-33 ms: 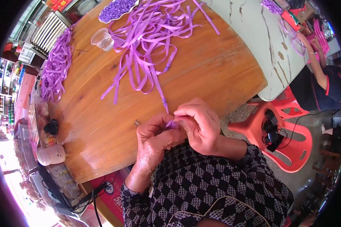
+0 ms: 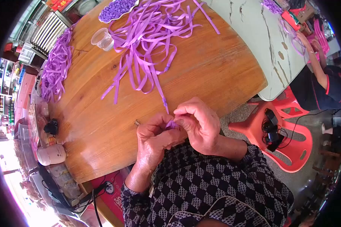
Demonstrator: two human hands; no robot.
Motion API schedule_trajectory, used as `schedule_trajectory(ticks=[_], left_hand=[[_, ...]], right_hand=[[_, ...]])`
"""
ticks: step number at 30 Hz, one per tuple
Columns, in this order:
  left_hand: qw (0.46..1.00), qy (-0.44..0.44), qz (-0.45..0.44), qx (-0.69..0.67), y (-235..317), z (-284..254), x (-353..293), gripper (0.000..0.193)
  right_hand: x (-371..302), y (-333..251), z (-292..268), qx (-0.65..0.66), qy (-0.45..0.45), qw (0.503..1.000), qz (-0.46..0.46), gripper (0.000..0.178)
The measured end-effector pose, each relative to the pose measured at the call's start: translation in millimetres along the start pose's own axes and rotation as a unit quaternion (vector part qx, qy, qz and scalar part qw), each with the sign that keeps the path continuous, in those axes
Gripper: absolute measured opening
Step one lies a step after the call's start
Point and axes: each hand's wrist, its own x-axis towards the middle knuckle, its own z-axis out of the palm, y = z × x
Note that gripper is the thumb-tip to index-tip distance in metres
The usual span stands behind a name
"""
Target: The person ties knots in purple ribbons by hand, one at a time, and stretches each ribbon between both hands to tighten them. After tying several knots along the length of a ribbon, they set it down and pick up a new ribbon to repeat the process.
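Note:
A tangle of purple ribbons (image 2: 151, 41) lies across the far half of the wooden table, and one strand runs from it toward me. My left hand (image 2: 157, 134) pinches the near end of that purple ribbon (image 2: 171, 124), which is bunched between its fingers. Pressed close on the right, my right hand (image 2: 199, 125) is closed with thumb and forefinger together at the same ribbon. Its fingertips hide just what they grip. Small darker purple pieces sit on the strand a little beyond my hands.
Beyond the tangle are a white dish (image 2: 130, 9) of small purple pieces and a clear plastic cup (image 2: 102, 39). More purple ribbon (image 2: 57, 68) hangs over the table's left edge. A red stool (image 2: 288, 140) with black cables stands at right. Another person's arm (image 2: 315, 60) reaches over the pale table (image 2: 250, 38).

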Motion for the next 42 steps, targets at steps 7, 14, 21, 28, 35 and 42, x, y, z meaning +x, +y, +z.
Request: schedule_trajectory(ticks=[7, 14, 21, 28, 35, 42], left_hand=[[0.999, -0.020, 0.022, -0.015, -1.5, -4.7, -1.0, 0.017], [0.992, 0.043, 0.110, 0.043, -9.4, 1.6, -3.3, 0.021], [0.892, 0.107, 0.340, 0.278, -34.4, -4.9, -4.9, 0.016], [0.824, 0.156, 0.377, 0.392, -37.8, -11.3, -7.7, 0.012], [0.916, 0.097, 0.225, 0.318, -30.0, -12.3, -12.8, 0.014], [0.997, -0.057, -0.047, -0.004, -9.6, -20.1, -3.5, 0.026]], right_hand=[[-3.5, -2.7, 1.0, 0.006, 0.012, 1.000, -0.009, 0.013], [-12.1, -9.7, 3.8, 0.062, 0.002, 0.994, 0.095, 0.011], [-6.2, -11.9, -2.6, 0.324, -0.042, 0.875, 0.357, 0.015], [-8.6, -15.3, -6.6, 0.370, -0.071, 0.848, 0.373, 0.020], [-14.3, -8.7, -11.0, 0.237, -0.106, 0.916, 0.305, 0.022], [-7.3, 1.8, -20.1, 0.049, -0.130, 0.980, 0.144, 0.020]])
